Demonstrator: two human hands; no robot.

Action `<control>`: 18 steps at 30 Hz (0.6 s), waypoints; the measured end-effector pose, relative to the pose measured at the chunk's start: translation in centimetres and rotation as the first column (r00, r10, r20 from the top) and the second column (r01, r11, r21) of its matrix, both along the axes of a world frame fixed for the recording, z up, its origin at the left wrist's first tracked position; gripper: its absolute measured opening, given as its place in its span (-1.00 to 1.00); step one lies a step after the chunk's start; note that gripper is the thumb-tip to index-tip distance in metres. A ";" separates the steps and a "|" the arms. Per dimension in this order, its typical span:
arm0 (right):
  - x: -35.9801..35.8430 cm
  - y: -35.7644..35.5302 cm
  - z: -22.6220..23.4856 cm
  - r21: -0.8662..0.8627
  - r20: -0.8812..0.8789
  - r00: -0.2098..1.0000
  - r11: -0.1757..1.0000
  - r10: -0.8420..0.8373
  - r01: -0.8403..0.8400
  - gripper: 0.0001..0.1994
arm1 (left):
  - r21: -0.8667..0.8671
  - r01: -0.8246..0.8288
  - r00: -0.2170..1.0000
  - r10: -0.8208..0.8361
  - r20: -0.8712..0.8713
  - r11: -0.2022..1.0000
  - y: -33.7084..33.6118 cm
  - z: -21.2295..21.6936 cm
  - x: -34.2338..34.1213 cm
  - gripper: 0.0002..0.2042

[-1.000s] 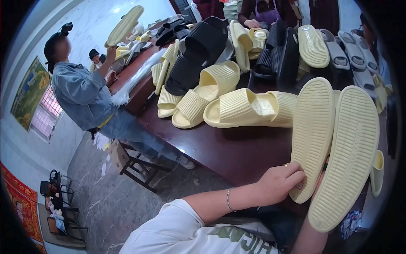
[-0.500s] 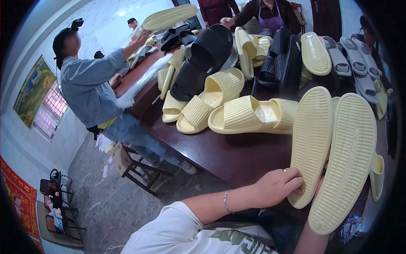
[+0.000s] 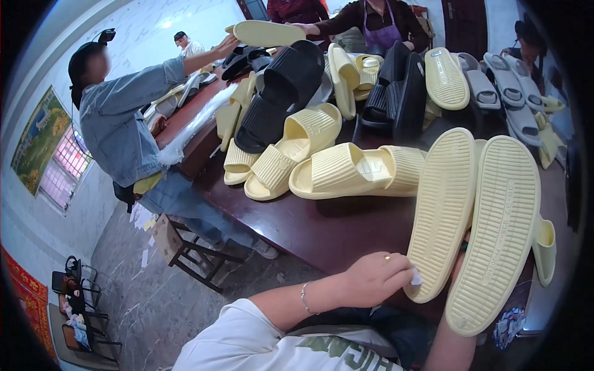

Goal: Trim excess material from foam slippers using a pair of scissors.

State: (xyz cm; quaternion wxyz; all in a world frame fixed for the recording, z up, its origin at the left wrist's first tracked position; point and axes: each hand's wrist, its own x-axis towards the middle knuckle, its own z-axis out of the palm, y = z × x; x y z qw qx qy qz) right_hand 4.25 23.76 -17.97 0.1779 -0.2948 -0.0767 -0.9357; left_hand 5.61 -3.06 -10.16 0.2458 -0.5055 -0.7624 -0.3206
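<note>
Two pale yellow slippers stand upright with their ribbed soles facing me: a left slipper [image 3: 442, 210] and a right slipper [image 3: 495, 241]. My right hand [image 3: 458, 267] grips the pair from behind, and most of its fingers are hidden by the soles. Beside the lower end of the left slipper, my left hand [image 3: 378, 278] is closed in a pinch. A small white scrap [image 3: 416, 277] sticks out of its fingertips against the sole's edge; whether it is paper or cloth I cannot tell.
On the dark red table [image 3: 297, 238] lie several yellow slides [image 3: 346, 170], black slides [image 3: 281, 99] and grey slides [image 3: 479, 83]. A co-worker in denim [image 3: 127, 117] and a person in a purple apron [image 3: 380, 28] both reach to a yellow slipper [image 3: 269, 33]. A wooden stool [image 3: 185, 247] stands at left.
My left hand has drawn slightly left from the sole, and the white scrap now shows. Across the table, the raised slipper has levelled, with the aproned person's hand at its far end.
</note>
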 end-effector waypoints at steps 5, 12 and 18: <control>-0.5 -13.2 8.4 0.091 -0.124 0.978 0.980 -0.167 0.179 -0.57 | 0.079 -0.119 0.992 0.116 0.045 0.990 -2.2 0.4 0.7 -0.79; -3.0 -9.4 9.0 0.369 -0.213 0.554 0.458 -0.805 0.808 -0.59 | 0.743 0.131 0.691 -0.598 0.406 0.656 1.4 5.0 2.7 -0.84; -2.1 -8.5 9.8 0.660 0.494 0.571 0.710 -0.656 0.245 -0.74 | 0.224 0.630 0.622 -0.656 0.428 0.744 10.2 8.9 5.2 -0.89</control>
